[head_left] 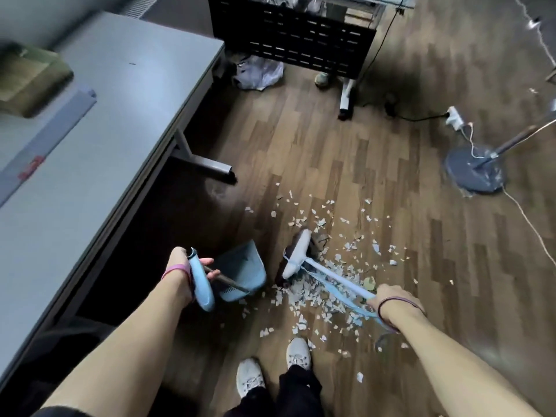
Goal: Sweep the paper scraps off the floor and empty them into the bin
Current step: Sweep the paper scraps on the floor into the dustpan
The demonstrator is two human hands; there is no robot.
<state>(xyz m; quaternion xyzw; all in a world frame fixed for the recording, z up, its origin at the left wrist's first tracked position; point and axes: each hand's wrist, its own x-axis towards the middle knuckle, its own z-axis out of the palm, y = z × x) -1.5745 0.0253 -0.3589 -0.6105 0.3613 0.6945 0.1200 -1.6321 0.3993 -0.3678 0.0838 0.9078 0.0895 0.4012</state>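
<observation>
White paper scraps point(323, 284) lie scattered over the wooden floor in front of my feet, thickest beside the broom. My right hand point(394, 308) grips the pale blue handle of the broom point(296, 255), whose white head rests on the floor at the left edge of the pile. My left hand point(186, 270) holds the light blue grip of a long-handled dustpan point(240, 272). The blue pan sits just left of the broom head, its mouth facing the scraps. No bin is clearly visible.
A grey table point(99, 139) runs along the left, its metal leg point(207, 165) reaching onto the floor. A black perforated cart point(291, 37) and a plastic bag point(260, 73) stand at the back. A stand base point(475, 170), power strip point(454, 117) and cables lie at right.
</observation>
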